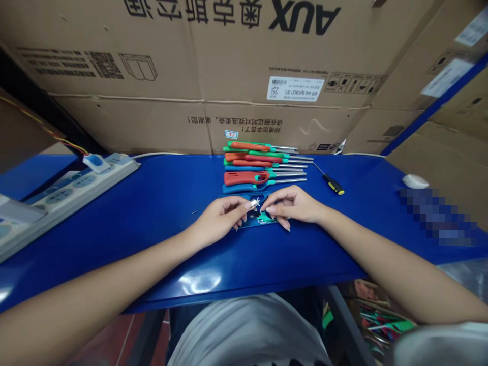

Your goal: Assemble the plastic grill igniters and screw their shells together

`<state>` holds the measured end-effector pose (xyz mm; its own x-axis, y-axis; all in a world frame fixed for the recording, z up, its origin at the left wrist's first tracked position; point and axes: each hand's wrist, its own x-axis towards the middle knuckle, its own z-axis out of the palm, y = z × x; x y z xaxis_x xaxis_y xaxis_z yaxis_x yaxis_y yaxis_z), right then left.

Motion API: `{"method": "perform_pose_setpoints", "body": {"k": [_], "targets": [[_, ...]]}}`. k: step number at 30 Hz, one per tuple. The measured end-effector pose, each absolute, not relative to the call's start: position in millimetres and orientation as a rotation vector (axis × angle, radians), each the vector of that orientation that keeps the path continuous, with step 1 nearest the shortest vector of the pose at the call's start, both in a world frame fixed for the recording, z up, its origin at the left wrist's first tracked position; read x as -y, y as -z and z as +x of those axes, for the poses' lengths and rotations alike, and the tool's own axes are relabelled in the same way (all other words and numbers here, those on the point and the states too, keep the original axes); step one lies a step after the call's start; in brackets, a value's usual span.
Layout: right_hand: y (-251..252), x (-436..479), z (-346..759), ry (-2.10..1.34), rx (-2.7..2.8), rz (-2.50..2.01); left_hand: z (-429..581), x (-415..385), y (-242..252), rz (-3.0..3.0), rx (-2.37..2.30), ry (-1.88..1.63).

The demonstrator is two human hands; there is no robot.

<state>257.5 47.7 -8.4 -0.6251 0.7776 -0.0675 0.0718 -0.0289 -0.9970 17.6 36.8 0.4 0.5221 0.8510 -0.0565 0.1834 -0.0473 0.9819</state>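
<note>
My left hand (223, 216) pinches a small white and silver part (254, 203) with thin prongs between thumb and forefinger, above a blue tray-like piece (249, 223) on the table. Just to the right, my right hand (292, 206) is closed, thumb and fingertips drawn together over a green plastic part (266, 218) with a pale wire or edge. Whatever lies between those right fingertips is hidden. Behind both hands lies a stack of long-nosed gas lighters with red, orange, green and blue handles, among them a red lighter (244, 178).
A screwdriver (334, 184) lies right of the lighters. On the left is a white power strip (72, 195) with a plug in it. A large cardboard box (171, 112) stands along the back of the blue table (171, 264). A white object (415, 181) sits at far right.
</note>
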Motion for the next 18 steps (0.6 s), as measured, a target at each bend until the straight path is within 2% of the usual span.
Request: {"method": "perform_pose_setpoints", "body": {"k": [9, 18], "targets": [[5.5, -47.2, 260.7, -1.744, 1.71, -0.788, 17.0, -36.7, 3.4, 1.515, -0.916, -0.756], [0.2, -44.3, 257.3, -1.725, 1.704, -1.005, 17.9, -33.1, 4.1, 1.523, -0.943, -0.814]]}}
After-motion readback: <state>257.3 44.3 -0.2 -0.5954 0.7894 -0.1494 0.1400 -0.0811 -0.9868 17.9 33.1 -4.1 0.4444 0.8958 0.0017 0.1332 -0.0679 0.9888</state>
